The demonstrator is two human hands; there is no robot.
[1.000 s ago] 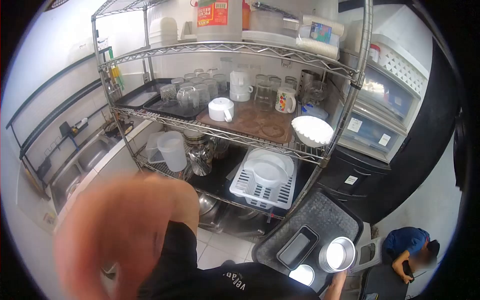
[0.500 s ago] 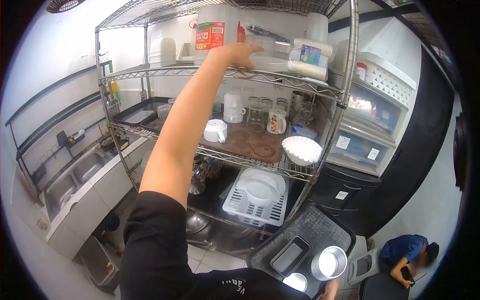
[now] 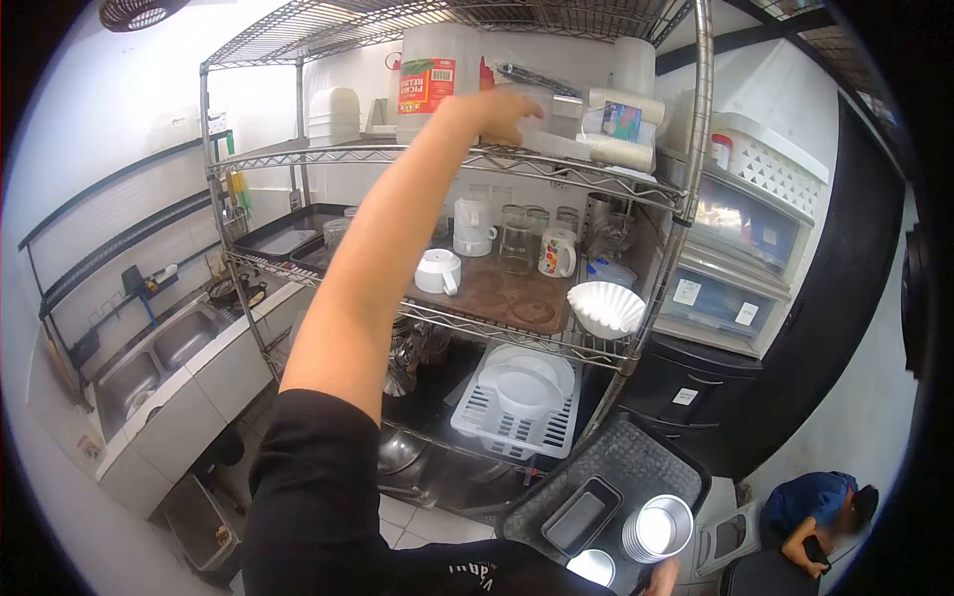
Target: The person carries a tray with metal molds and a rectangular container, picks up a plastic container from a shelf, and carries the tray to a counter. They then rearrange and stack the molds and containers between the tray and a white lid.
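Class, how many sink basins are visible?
2: one basin lower in the picture at left, the other basin just above and right of it. More may be hidden behind the rack.

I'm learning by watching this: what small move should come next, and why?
Perhaps ease the left hand closer to the clear plastic container: its fingers are open beside it, and the right hand holds the black tray of baking pans, leaving only the left free.

Head-worn camera, wide-angle, facing forward and down; wire rack (image 3: pixel 688 204) close ahead.
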